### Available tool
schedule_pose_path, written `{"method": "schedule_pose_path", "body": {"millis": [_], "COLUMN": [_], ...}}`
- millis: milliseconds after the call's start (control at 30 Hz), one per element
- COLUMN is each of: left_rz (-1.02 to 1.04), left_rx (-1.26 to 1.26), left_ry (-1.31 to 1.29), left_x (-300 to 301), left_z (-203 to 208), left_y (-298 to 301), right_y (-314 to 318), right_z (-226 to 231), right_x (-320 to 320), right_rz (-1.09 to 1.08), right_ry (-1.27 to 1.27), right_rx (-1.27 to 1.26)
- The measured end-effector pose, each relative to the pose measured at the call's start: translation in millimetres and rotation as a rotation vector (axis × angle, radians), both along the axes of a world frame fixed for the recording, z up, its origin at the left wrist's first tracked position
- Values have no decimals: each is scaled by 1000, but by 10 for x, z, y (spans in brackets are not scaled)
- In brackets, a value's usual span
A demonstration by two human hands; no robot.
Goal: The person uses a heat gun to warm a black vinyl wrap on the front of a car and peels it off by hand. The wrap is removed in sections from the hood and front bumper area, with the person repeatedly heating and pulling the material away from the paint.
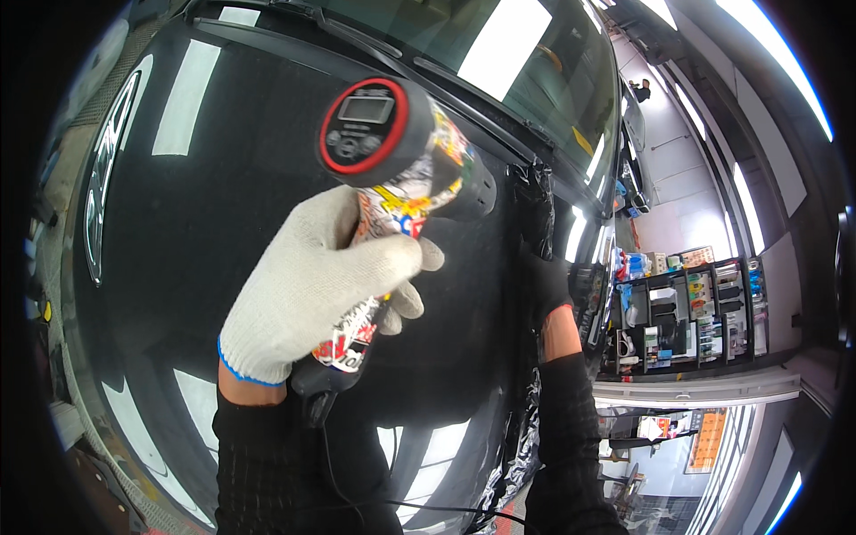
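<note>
My left hand (312,276), in a white knit glove with a blue cuff, is wrapped round the handle of a heat gun (392,192). The gun is covered in colourful stickers. Its red-ringed back end with a small display faces me, and its dark nozzle (481,198) points away to the right, above the car hood (267,223). My right hand (546,283), in a black glove, is closed at the hood's right edge on crumpled black film (535,209). Its fingers are hard to make out against the dark surface.
Black cable (446,509) trails from the gun's handle across the bottom. Loose film (517,455) hangs along the hood's right side. Beyond the hood are the windshield (499,45) and wiper (357,36). Shelves (691,312) with bottles and boxes stand at the right.
</note>
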State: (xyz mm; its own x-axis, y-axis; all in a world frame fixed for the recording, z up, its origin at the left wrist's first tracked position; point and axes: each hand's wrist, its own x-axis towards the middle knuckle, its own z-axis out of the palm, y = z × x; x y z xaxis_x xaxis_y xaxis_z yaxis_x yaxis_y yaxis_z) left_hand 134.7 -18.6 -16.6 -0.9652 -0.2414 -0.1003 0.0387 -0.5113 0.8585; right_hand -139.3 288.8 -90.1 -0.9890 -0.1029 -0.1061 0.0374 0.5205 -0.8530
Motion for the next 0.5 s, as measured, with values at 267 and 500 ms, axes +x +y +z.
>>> {"method": "schedule_pose_path", "body": {"millis": [267, 500], "left_rz": [-95, -110], "left_rx": [-104, -113], "left_ry": [-11, -19], "left_x": [24, 11], "left_z": [96, 108], "left_y": [79, 85], "right_y": [-51, -35], "right_z": [21, 6], "right_x": [-12, -9], "right_rz": [35, 69], "right_ry": [-38, -52], "right_rx": [-132, -120]}}
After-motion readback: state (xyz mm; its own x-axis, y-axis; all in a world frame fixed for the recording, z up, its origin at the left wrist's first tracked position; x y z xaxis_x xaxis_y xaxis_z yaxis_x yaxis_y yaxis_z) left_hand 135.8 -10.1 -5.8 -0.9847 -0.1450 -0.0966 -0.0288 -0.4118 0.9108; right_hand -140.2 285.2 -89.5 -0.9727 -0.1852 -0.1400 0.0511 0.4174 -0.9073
